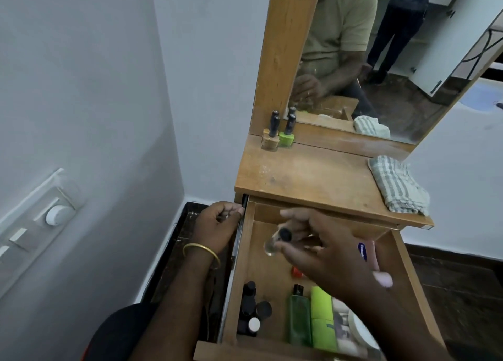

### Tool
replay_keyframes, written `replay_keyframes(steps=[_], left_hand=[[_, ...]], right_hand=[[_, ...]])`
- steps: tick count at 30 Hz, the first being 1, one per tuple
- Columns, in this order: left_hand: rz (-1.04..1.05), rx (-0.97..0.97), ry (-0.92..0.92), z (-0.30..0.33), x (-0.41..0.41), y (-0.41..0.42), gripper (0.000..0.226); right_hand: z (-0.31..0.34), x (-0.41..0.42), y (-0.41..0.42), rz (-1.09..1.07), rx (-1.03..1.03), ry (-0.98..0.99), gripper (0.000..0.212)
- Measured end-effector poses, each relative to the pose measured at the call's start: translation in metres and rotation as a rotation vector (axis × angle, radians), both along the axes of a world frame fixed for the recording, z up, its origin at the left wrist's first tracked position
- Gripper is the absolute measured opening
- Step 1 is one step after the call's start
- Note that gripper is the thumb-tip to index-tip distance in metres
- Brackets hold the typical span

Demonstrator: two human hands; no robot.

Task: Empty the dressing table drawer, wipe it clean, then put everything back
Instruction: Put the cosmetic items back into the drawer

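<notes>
Still on the emptying step here: my right hand has a small clear bottle with a black cap pinched in its fingertips, held up over the open drawer, so it's out but not set down anywhere yet. My left hand, curled loosely with nothing in it as far as I can tell, rests against the drawer's left edge by the slide rail. Plenty left inside: dark little bottles at the drawer's front left, a green bottle and a lime tube beside them. Next move, I reckon, is carrying this one up to the tabletop above the drawer and standing it near the two nail polishes at the back left by the mirror. The striped cloth waits at the top's right side for wiping. The wood's scuffed and dusty, white walls around, dark floor below.
</notes>
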State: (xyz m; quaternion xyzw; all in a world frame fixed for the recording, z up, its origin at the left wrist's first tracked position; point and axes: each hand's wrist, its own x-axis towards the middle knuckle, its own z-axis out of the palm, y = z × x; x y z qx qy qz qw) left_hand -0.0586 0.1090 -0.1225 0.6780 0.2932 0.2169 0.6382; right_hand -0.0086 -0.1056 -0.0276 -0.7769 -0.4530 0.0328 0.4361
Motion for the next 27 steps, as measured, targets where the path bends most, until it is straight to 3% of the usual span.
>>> replay_keyframes(steps=[3, 6, 18, 24, 27], left_hand=[[0.008, 0.034, 0.003, 0.002, 0.000, -0.003, 0.006], [0.018, 0.066, -0.001, 0.003, 0.000, -0.004, 0.006], [0.016, 0.106, 0.003, 0.007, 0.000, -0.005, 0.008], [0.014, 0.104, 0.009, 0.007, -0.002, -0.005, 0.008], [0.011, 0.097, 0.008, 0.007, -0.001, -0.005, 0.008]], right_hand=[[-0.022, 0.000, -0.008, 0.112, -0.201, 0.122, 0.055], [-0.032, 0.001, -0.008, 0.179, -0.322, 0.083, 0.060], [-0.039, -0.002, -0.008, 0.226, -0.412, 0.118, 0.062], [-0.040, -0.001, -0.008, 0.222, -0.542, 0.179, 0.079], [-0.041, -0.002, -0.007, 0.219, -0.565, 0.208, 0.076]])
